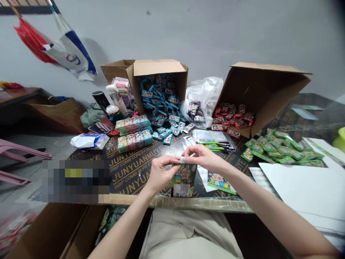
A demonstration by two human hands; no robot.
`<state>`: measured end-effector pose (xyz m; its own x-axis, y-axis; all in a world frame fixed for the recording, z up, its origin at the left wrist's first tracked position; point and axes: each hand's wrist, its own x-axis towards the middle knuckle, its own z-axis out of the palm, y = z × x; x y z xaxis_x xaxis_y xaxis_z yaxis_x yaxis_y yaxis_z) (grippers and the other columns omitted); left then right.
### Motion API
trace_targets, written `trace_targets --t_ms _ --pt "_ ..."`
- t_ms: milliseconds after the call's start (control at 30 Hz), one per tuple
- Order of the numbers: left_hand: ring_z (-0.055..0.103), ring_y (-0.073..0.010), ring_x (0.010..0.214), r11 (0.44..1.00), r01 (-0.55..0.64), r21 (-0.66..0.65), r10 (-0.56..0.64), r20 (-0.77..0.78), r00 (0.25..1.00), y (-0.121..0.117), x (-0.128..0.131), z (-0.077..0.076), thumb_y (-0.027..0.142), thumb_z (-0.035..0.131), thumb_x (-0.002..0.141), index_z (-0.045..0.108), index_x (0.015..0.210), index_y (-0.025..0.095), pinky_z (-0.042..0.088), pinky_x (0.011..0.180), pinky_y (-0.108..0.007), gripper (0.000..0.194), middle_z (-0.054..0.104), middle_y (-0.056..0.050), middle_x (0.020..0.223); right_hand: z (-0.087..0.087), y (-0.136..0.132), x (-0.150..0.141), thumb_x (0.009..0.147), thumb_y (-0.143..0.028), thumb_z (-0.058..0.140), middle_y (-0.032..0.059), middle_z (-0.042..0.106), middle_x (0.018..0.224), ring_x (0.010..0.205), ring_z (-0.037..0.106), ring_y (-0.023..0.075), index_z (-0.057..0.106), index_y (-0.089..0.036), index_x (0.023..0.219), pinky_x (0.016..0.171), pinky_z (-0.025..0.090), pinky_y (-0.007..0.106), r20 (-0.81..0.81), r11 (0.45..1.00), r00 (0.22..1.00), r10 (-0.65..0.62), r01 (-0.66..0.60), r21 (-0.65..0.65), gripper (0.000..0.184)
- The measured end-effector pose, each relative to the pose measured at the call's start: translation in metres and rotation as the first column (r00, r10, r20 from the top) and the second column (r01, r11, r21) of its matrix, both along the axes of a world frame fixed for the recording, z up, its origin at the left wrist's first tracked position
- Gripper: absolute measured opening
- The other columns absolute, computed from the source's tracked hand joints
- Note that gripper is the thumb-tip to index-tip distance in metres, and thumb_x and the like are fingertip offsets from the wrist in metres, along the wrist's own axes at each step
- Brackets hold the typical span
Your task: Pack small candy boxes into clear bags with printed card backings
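Observation:
A dark candy bag (pixel 184 181) with colourful print stands upright at the table's front edge, below my fingertips. My left hand (pixel 163 172) pinches its top edge from the left, thumb and forefinger together. From the right, my right hand (pixel 201 156) pinches the same top edge close by. A tiny light-blue bit shows between the fingertips; I cannot make out what it is. To the right lies a flat printed bag (pixel 219 181) with a green border. Behind my right hand is a stack of flat clear-and-green bags (pixel 210 136).
Small blue packets (pixel 160 97) spill from a cardboard box (pixel 159 67). Red packets (pixel 233 115) lie in another box (pixel 266 90), and green packets (pixel 283 147) are heaped at right. Bundled packets (pixel 134 140), a tissue pack (pixel 90 141) and bottles (pixel 117 99) stand left.

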<state>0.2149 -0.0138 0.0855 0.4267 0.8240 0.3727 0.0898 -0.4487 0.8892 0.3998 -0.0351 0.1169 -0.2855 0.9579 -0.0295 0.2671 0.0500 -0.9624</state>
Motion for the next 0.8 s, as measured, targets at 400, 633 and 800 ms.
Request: trace_targets --t_ms 400,633,800 --pt "0.061 -0.0150 0.070 0.989 -0.146 -0.006 0.146 0.013 0.989 -0.010 0.014 -0.012 0.026 0.069 0.067 0.061 0.070 0.015 0.047 0.066 -0.026 0.014 0.065 -0.003 0.074 -0.019 0.001 -0.013 0.069 -0.030 0.063 -0.0058 0.051 0.056 0.049 0.046 0.0087 0.047 -0.019 0.079 0.045 0.031 0.019 -0.044 0.977 0.977 -0.207 0.209 0.033 0.021" --pt "0.064 -0.0192 0.082 0.961 0.020 -0.276 -0.007 0.049 0.999 -0.007 -0.008 -0.040 0.029 0.060 0.076 0.061 0.094 0.013 0.050 0.073 -0.029 0.024 0.068 -0.006 0.090 -0.041 0.003 0.011 0.078 -0.038 0.052 0.0051 0.062 0.091 0.085 0.059 0.0185 0.044 -0.023 0.102 0.071 0.047 0.031 -0.129 0.898 0.902 -0.413 0.427 0.104 0.029" --pt "0.059 -0.0221 0.100 0.832 -0.372 0.412 0.460 -0.136 0.877 0.056 -0.062 -0.019 0.025 0.053 0.081 0.056 0.115 0.018 0.043 0.091 -0.035 0.035 0.063 -0.007 0.112 -0.087 0.042 0.087 0.075 -0.054 0.050 0.0162 0.042 0.131 0.123 0.034 0.0326 0.049 -0.019 0.117 0.095 0.030 0.050 0.459 0.742 0.598 -0.657 0.405 0.534 0.054"
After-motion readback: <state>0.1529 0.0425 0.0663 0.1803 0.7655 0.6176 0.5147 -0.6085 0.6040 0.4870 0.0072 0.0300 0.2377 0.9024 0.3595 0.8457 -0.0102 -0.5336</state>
